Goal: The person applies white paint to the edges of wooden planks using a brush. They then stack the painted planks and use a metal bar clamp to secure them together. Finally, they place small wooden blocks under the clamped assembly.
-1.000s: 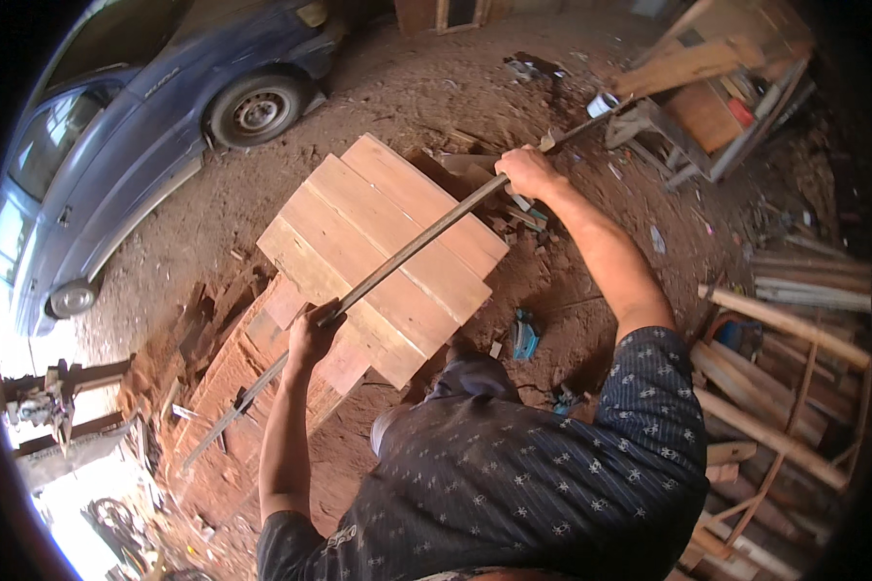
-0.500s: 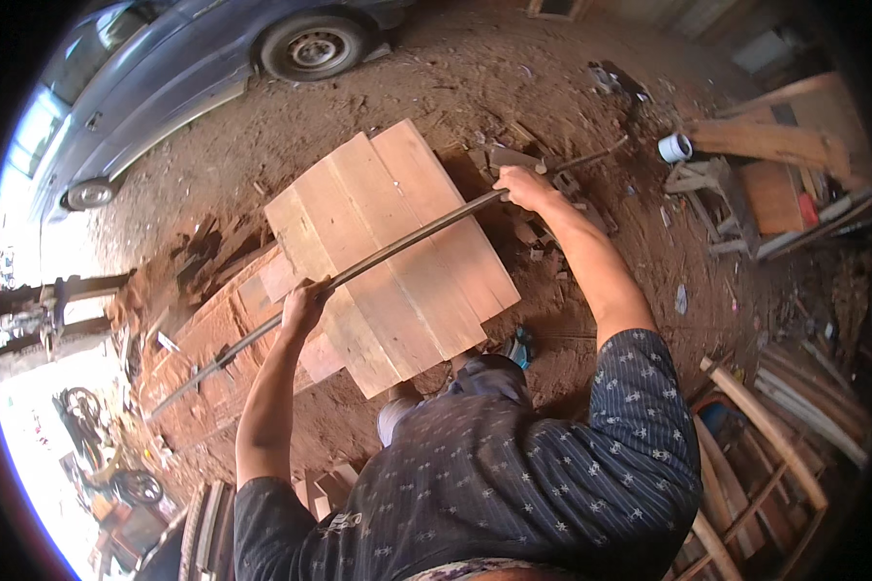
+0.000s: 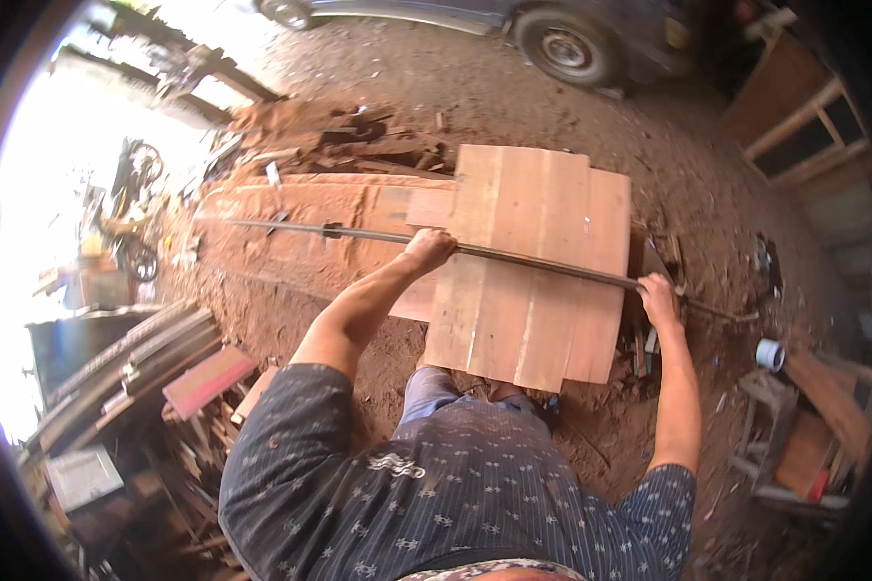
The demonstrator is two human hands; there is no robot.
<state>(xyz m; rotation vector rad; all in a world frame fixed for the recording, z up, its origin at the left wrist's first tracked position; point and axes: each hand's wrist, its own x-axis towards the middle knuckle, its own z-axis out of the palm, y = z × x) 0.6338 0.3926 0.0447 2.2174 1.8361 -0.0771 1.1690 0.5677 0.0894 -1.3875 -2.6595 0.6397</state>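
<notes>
"Bench (image 3: pixel 305 276), long and strewn with reddish sawdust (image 3: pixel 291 198): what is seen at its right end?"

"Flat planks (image 3: pixel 528 324) of pale reddish wood, crossed by a long, straight, dark-grey metal bar (image 3: pixel 543 264)."

"How is that held?"

"By the left hand (image 3: pixel 430 249), wrapped round it at the planks' left edge, and by the right hand (image 3: pixel 660 297), likewise wrapped just past their right edge."

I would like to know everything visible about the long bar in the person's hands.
The long bar is slim, greyish-brown and apparently metal. It spans the pale boards, slanting slightly down toward the picture's right. The left hand grips it near the boards' left edge, the right hand just beyond their right edge. A dark fitting sits on it, left of the left hand. Whether it touches the boards is unclear.
</notes>
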